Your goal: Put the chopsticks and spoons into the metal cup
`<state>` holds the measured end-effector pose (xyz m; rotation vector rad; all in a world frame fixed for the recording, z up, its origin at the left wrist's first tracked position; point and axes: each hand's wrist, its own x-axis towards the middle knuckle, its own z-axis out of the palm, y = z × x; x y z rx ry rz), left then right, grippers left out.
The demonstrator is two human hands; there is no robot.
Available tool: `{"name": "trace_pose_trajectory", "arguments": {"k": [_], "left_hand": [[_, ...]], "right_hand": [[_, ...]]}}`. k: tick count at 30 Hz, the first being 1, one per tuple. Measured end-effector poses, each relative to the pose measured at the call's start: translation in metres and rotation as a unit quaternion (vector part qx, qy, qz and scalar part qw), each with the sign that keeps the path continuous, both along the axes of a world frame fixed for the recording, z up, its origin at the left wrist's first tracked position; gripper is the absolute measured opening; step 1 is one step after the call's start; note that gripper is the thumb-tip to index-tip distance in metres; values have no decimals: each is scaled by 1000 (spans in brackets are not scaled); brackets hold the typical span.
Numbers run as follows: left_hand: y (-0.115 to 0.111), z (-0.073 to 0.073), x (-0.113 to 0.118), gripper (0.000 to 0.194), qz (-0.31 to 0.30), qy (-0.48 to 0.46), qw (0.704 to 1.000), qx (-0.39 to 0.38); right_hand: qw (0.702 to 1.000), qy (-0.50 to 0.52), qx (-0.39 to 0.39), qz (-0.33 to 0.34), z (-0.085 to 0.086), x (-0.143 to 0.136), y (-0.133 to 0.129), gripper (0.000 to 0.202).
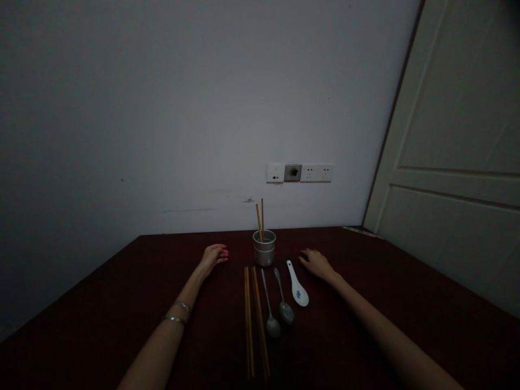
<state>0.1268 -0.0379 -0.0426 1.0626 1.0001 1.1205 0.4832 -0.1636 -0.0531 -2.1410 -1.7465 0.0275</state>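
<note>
A metal cup (264, 252) stands upright on the dark red table, with two chopsticks (262, 216) leaning in it. In front of it lie several wooden chopsticks (255, 322), two metal spoons (273, 326) (286, 312) and a white spoon (299, 293) with a blue mark. My left hand (213, 258) rests on the table left of the cup, fingers slightly curled and apart, holding nothing. Right of the cup, nearest the white spoon's handle, my right hand (317, 263) lies palm down and empty, fingers loosely spread. Neither hand touches the cup or the utensils.
Behind the dark red table (122, 292) rises a pale wall (182, 108) with sockets (317, 173) mounted on it. A panelled door (455, 162) stands at the right. A thin flat strip (361, 232) lies near the table's back right edge.
</note>
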Motion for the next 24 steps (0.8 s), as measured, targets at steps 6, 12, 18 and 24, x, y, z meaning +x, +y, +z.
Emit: {"name": "trace_pose_trajectory", "arguments": {"k": [6,12,18,24], "left_hand": [[-4,2,1,9,-9,25,999,20],[1,-2,10,12,15,175,984,31],[-5,14,26,11,16,263,963,57],[-32,55,45,10,-33,440,888,132]], "right_hand": [[995,-89,-12,-49,-10,-16,-8,49],[995,-90,-2,-52,-13,-15,-8,49],[995,-84,-6,-54,-16,-13,-5,50],[996,-76,-3,-49,-18,-12,-4,50]]}}
